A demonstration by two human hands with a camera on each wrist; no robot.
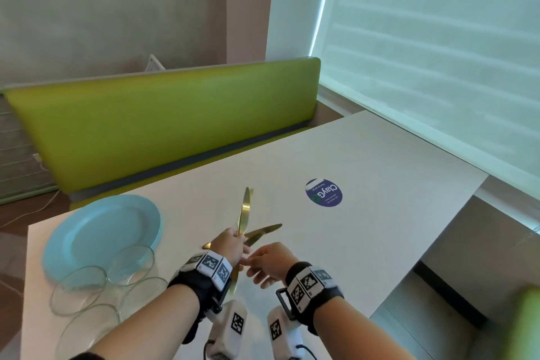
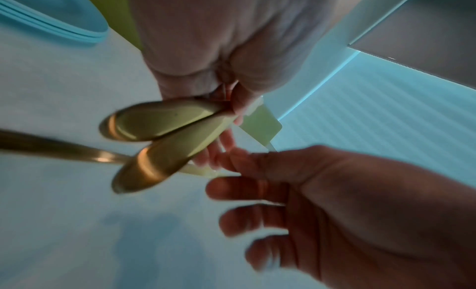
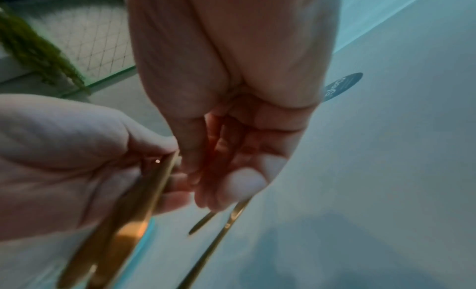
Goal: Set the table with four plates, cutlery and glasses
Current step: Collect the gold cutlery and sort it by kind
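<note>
Judging from the head view, I put the task near its start: the blue plates (image 1: 100, 238) sit stacked at the table's (image 1: 380, 161) near left corner, four clear glasses (image 1: 102, 292) cluster just in front of them, and no place is laid yet. My left hand (image 1: 230, 245) is curled around a bundle of gold cutlery (image 1: 244, 213), its tips standing up above the fist, while more gold knives (image 1: 261, 233) lie flat on the table just beyond. My right hand (image 1: 270, 264) hovers beside it with fingers loosely spread, holding nothing. A round purple sticker (image 1: 323, 192) lies farther out on the tabletop. Turning to the left wrist view, I see two rounded, brushed-gold handle ends (image 2: 159, 138) fanning out of the grip, and the relaxed fingers (image 2: 247, 191) of the other hand close by; motion blur keeps me from saying whether they touch the metal. On the right wrist view, the slim handles look smooth and probably slippery, and all the sorting and distributing remains.
</note>
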